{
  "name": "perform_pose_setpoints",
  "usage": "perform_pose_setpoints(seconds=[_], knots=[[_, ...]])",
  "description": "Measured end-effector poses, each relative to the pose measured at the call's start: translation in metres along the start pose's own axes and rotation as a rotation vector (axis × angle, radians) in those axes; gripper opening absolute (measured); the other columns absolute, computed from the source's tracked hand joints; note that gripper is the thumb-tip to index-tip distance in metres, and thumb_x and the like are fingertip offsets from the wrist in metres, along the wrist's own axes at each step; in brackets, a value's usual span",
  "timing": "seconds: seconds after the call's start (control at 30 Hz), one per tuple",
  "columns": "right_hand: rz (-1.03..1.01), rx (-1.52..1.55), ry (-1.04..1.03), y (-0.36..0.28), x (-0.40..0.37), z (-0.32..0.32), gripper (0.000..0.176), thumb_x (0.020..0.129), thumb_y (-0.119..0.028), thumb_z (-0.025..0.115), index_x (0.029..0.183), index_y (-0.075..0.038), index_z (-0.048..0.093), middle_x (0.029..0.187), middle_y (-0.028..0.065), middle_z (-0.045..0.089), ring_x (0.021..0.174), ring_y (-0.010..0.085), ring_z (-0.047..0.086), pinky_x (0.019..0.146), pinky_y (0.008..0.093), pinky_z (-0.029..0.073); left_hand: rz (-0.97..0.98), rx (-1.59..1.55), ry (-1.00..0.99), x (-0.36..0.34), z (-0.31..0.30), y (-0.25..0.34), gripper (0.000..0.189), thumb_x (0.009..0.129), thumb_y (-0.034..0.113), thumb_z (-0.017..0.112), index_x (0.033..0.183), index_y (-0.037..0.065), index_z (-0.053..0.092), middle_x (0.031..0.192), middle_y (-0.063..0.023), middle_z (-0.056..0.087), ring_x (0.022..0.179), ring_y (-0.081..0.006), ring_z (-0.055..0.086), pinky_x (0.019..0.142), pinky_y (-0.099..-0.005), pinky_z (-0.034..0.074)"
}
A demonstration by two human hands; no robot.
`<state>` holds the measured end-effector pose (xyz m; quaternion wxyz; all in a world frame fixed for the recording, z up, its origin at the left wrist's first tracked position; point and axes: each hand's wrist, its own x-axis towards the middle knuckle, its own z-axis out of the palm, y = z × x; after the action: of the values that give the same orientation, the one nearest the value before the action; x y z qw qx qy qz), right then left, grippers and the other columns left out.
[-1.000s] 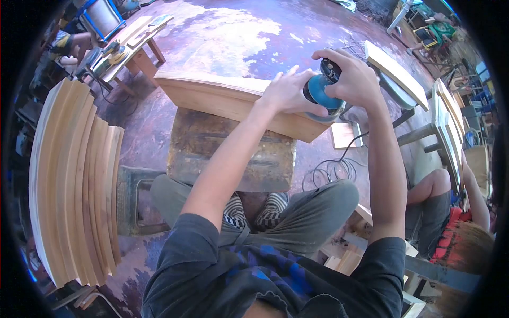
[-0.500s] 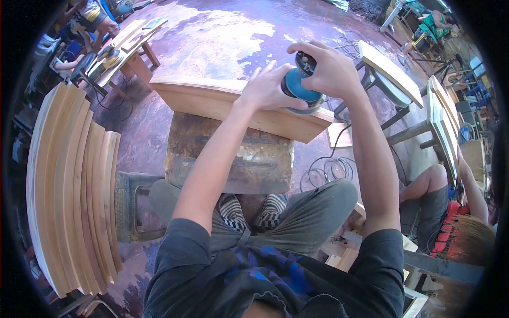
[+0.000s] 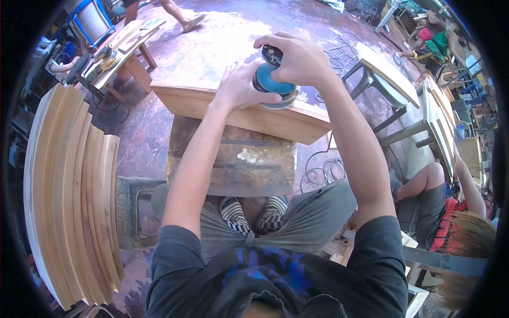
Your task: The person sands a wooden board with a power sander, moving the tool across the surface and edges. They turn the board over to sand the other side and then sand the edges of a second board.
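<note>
Both of my hands hold a blue-green power sander (image 3: 274, 85) against the top face of a long wooden board (image 3: 265, 126). My left hand (image 3: 238, 85) is closed around the sander's lower body, thumb along its near side. My right hand (image 3: 299, 58) grips the black upper part from above and the right. The sander's round base rests near the middle-right of the board. Under the board is a worn, stained wooden stool top (image 3: 233, 164) in front of my knees.
A stack of wooden boards (image 3: 69, 191) stands at my left on a dark plastic stool (image 3: 140, 212). Cable coils (image 3: 323, 172) lie on the floor to the right. Another bench (image 3: 127, 53) is at the back left. A person (image 3: 445, 212) sits close on my right.
My hands and the sander have moved left along the board. At the back left, a person has walked rightward, with a leg now showing past the bench.
</note>
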<state>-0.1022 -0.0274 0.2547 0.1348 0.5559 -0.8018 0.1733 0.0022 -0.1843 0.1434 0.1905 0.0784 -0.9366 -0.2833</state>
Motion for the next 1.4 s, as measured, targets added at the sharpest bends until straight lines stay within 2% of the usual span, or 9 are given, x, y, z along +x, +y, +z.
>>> perform_pose_setpoints(seconds=[0.07,0.37,0.47,0.63,0.73,1.0,1.13,1.3,1.4], knots=[[-0.012,0.013,-0.008,-0.005,0.006,0.003,0.066,0.065,-0.020,0.071,0.130,-0.033,0.073,0.122,0.0027,0.076,0.108,0.0297,0.074,0.090,0.0414,0.061,0.060,0.050,0.095,-0.001,0.001,-0.011,0.102,0.062,0.076,0.085,0.142,0.018,0.061,0.136,-0.0145,0.069,0.139,-0.0359,0.056,0.124,-0.0556,0.031],[-0.067,0.016,-0.019,-0.038,0.035,0.016,0.064,0.066,-0.020,0.070,0.129,-0.031,0.074,0.124,0.0049,0.076,0.107,0.0309,0.075,0.088,0.0414,0.061,-0.028,-0.109,0.048,-0.015,-0.030,-0.040,0.095,0.062,0.072,0.089,0.134,0.014,0.067,0.135,-0.0142,0.067,0.134,-0.0383,0.057,0.116,-0.0507,0.041],[-0.107,0.020,-0.017,-0.047,0.044,0.024,0.066,0.065,-0.021,0.069,0.130,-0.032,0.073,0.122,0.0062,0.075,0.105,0.0315,0.075,0.087,0.0420,0.061,0.043,0.077,0.178,-0.021,-0.033,-0.057,0.095,0.062,0.073,0.089,0.131,0.011,0.067,0.132,-0.0137,0.067,0.132,-0.0392,0.057,0.115,-0.0521,0.040],[-0.110,0.037,-0.061,-0.049,0.042,0.019,0.067,0.065,-0.022,0.071,0.131,-0.031,0.073,0.121,0.0080,0.075,0.106,0.0334,0.074,0.088,0.0442,0.062,0.057,0.122,0.176,-0.026,-0.032,-0.058,0.093,0.062,0.072,0.089,0.129,0.011,0.067,0.133,-0.0154,0.066,0.132,-0.0416,0.056,0.116,-0.0556,0.039],[-0.103,0.079,-0.044,-0.030,0.038,0.017,0.062,0.066,-0.023,0.072,0.128,-0.028,0.074,0.122,0.0096,0.074,0.108,0.0335,0.073,0.088,0.0459,0.061,0.059,0.082,0.156,-0.019,-0.020,-0.047,0.094,0.062,0.071,0.089,0.131,0.012,0.065,0.134,-0.0164,0.066,0.133,-0.0414,0.057,0.116,-0.0575,0.037],[-0.031,0.008,-0.080,0.003,-0.005,-0.015,0.068,0.066,-0.023,0.074,0.133,-0.031,0.072,0.119,0.0057,0.072,0.114,0.0302,0.072,0.090,0.0434,0.060,0.023,0.109,0.086,-0.009,-0.002,0.024,0.097,0.063,0.067,0.090,0.140,0.015,0.061,0.143,-0.0139,0.064,0.139,-0.0385,0.055,0.119,-0.0577,0.035],[0.030,0.003,-0.126,0.017,-0.028,-0.034,0.067,0.067,-0.024,0.073,0.133,-0.032,0.072,0.121,0.0044,0.072,0.114,0.0289,0.072,0.089,0.0421,0.060,0.037,0.094,-0.005,-0.002,0.019,0.044,0.098,0.064,0.067,0.089,0.141,0.013,0.059,0.149,-0.0175,0.060,0.148,-0.0465,0.045,0.122,-0.0555,0.034],[0.083,0.013,-0.130,0.036,-0.059,-0.056,0.066,0.067,-0.023,0.071,0.132,-0.031,0.073,0.120,0.0040,0.073,0.112,0.0294,0.073,0.088,0.0422,0.060,0.081,0.026,-0.054,0.005,0.046,0.069,0.105,0.067,0.073,0.085,0.146,0.011,0.054,0.153,-0.0253,0.056,0.155,-0.0442,0.037,0.129,-0.0597,0.023],[0.102,0.013,-0.116,0.045,-0.076,-0.063,0.066,0.067,-0.022,0.071,0.132,-0.031,0.073,0.120,0.0047,0.073,0.111,0.0297,0.073,0.087,0.0428,0.060,0.084,0.062,-0.053,0.006,0.060,0.084,0.105,0.068,0.074,0.085,0.147,0.012,0.054,0.153,-0.0242,0.057,0.155,-0.0437,0.037,0.129,-0.0599,0.022]])
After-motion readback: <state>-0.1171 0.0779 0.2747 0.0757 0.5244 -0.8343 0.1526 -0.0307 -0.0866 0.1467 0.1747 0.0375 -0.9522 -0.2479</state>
